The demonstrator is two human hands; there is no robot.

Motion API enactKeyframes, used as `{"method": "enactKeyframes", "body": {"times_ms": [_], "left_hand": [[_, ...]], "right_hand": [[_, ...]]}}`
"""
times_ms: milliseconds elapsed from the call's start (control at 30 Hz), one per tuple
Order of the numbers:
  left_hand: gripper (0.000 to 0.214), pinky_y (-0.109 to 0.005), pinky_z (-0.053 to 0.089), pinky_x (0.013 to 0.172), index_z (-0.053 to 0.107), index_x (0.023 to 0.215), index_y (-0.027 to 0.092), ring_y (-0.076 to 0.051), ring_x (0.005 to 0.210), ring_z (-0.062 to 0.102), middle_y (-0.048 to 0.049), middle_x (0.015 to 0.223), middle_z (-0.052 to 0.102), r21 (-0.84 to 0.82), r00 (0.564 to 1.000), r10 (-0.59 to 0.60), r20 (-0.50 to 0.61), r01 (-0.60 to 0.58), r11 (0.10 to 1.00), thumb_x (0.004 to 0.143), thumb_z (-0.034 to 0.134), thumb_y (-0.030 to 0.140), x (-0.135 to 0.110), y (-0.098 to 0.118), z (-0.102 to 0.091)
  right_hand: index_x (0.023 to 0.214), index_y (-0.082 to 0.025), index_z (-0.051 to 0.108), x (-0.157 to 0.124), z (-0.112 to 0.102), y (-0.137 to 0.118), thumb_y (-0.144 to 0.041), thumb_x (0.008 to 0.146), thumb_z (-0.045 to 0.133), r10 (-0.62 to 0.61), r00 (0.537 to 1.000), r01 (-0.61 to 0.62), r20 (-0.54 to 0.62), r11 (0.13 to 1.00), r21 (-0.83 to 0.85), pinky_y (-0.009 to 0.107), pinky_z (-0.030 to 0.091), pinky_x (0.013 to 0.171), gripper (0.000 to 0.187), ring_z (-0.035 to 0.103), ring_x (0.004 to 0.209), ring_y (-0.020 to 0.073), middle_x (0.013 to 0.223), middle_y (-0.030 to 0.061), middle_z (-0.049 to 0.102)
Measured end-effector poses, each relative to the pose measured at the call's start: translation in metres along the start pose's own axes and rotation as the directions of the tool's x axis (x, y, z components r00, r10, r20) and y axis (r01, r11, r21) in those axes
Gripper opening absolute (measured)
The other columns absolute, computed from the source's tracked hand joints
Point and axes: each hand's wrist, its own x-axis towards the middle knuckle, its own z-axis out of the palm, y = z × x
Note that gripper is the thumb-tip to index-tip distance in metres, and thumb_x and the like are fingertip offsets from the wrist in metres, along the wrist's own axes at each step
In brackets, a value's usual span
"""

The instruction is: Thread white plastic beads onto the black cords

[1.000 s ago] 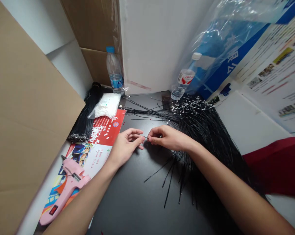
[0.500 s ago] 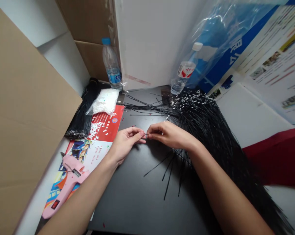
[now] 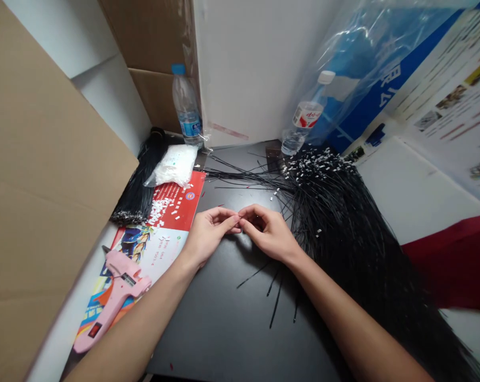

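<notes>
My left hand and my right hand meet fingertip to fingertip over the dark tabletop. Each is closed in a pinch, thumb against forefinger. Whatever lies between the tips is too small and covered to make out. Right of my right hand spreads a large heap of thin black wires, many tipped with small white pieces. A few wire ends stick out below my right wrist. Several small white pieces lie scattered on a red and white printed sheet, left of my left hand.
A pink glue gun lies beside my left forearm. Behind it are a bundle of black wires and a clear bag of white pieces. Two water bottles stand at the back. A cardboard panel borders the left.
My right hand has turned and its fingertips have closed up against those of my left hand. The small dark piece that showed between them is now hidden. The whole view has shifted slightly.
</notes>
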Motion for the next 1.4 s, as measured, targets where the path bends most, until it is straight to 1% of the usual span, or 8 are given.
{"method": "enactKeyframes", "body": {"times_ms": [167, 433, 500, 633, 800, 967, 1133, 1400], "left_hand": [[0.029, -0.027, 0.062, 0.070, 0.071, 0.079, 0.013, -0.013, 0.068, 0.069, -0.0011, 0.076, 0.071, 0.007, 1.000, -0.010, -0.009, 0.010, 1.000, 0.065, 0.085, 0.035, 0.001, 0.000, -0.001], [0.042, -0.029, 0.063, 0.064, 0.072, 0.097, 0.013, -0.018, 0.071, 0.073, -0.0043, 0.075, 0.075, -0.008, 0.998, -0.047, -0.039, 0.047, 0.999, 0.063, 0.087, 0.032, 0.002, 0.001, 0.000], [0.040, -0.028, 0.063, 0.064, 0.073, 0.093, 0.012, -0.017, 0.069, 0.073, -0.0041, 0.073, 0.075, -0.006, 0.998, -0.050, -0.037, 0.049, 0.999, 0.062, 0.088, 0.033, 0.003, 0.001, -0.002], [0.031, -0.027, 0.063, 0.065, 0.074, 0.083, 0.012, -0.017, 0.072, 0.074, -0.0047, 0.075, 0.076, -0.004, 0.998, -0.042, -0.051, 0.042, 0.999, 0.063, 0.088, 0.032, 0.004, 0.000, -0.005], [0.030, -0.030, 0.063, 0.076, 0.075, 0.087, 0.012, -0.018, 0.078, 0.075, -0.0070, 0.081, 0.079, -0.020, 0.996, -0.085, -0.029, 0.085, 0.996, 0.064, 0.087, 0.028, 0.003, 0.002, -0.006], [0.037, -0.027, 0.063, 0.077, 0.076, 0.096, 0.014, -0.016, 0.075, 0.075, -0.0057, 0.085, 0.080, -0.035, 0.993, -0.119, -0.011, 0.119, 0.992, 0.063, 0.089, 0.025, 0.002, 0.003, -0.007], [0.027, -0.024, 0.062, 0.076, 0.077, 0.088, 0.015, -0.015, 0.080, 0.075, -0.0048, 0.087, 0.079, -0.016, 0.996, -0.082, 0.025, 0.082, 0.997, 0.067, 0.087, 0.027, 0.001, 0.001, -0.008], [0.027, -0.024, 0.061, 0.070, 0.076, 0.082, 0.015, -0.012, 0.069, 0.071, -0.0020, 0.082, 0.074, 0.022, 1.000, -0.024, 0.016, 0.024, 0.999, 0.064, 0.089, 0.031, 0.000, 0.003, -0.009]], "right_hand": [[0.090, -0.015, 0.068, -0.001, 0.007, 0.009, -0.028, 0.086, 0.064, 0.020, 0.998, -0.011, -0.065, 0.991, 0.133, 0.025, 0.052, 0.064, 0.014, 0.067, 0.070, 0.0133, 0.081, 0.0049, 0.074], [0.085, -0.016, 0.068, 0.000, 0.005, 0.011, -0.030, 0.084, 0.067, 0.069, 0.996, -0.051, -0.052, 0.959, 0.279, 0.025, 0.052, 0.064, 0.015, 0.067, 0.070, 0.0138, 0.079, 0.0049, 0.074], [0.084, -0.015, 0.069, 0.001, 0.004, 0.012, -0.031, 0.083, 0.068, 0.066, 0.997, -0.050, -0.042, 0.950, 0.307, 0.025, 0.053, 0.065, 0.015, 0.067, 0.070, 0.0139, 0.079, 0.0050, 0.074], [0.082, -0.016, 0.070, 0.002, 0.001, 0.014, -0.032, 0.083, 0.068, 0.059, 0.996, -0.035, -0.068, 0.950, 0.310, 0.025, 0.052, 0.065, 0.016, 0.065, 0.069, 0.0132, 0.078, 0.0042, 0.072], [0.082, -0.016, 0.069, 0.001, 0.000, 0.014, -0.033, 0.085, 0.066, 0.054, 0.996, -0.031, -0.070, 0.954, 0.299, 0.026, 0.051, 0.067, 0.017, 0.063, 0.071, 0.0133, 0.078, 0.0038, 0.071], [0.082, -0.015, 0.068, 0.001, 0.002, 0.017, -0.031, 0.084, 0.067, 0.067, 0.996, -0.045, -0.056, 0.943, 0.329, 0.025, 0.050, 0.065, 0.016, 0.063, 0.069, 0.0125, 0.079, 0.0040, 0.071], [0.086, -0.015, 0.069, 0.001, 0.004, 0.020, -0.030, 0.084, 0.068, 0.072, 0.996, -0.051, -0.047, 0.935, 0.352, 0.024, 0.050, 0.066, 0.015, 0.064, 0.071, 0.0128, 0.081, 0.0043, 0.072], [0.081, -0.014, 0.071, 0.000, 0.001, 0.013, -0.026, 0.082, 0.068, 0.055, 0.998, -0.046, -0.023, 0.956, 0.288, 0.021, 0.044, 0.059, 0.012, 0.059, 0.064, 0.0104, 0.075, 0.0022, 0.070]]}}
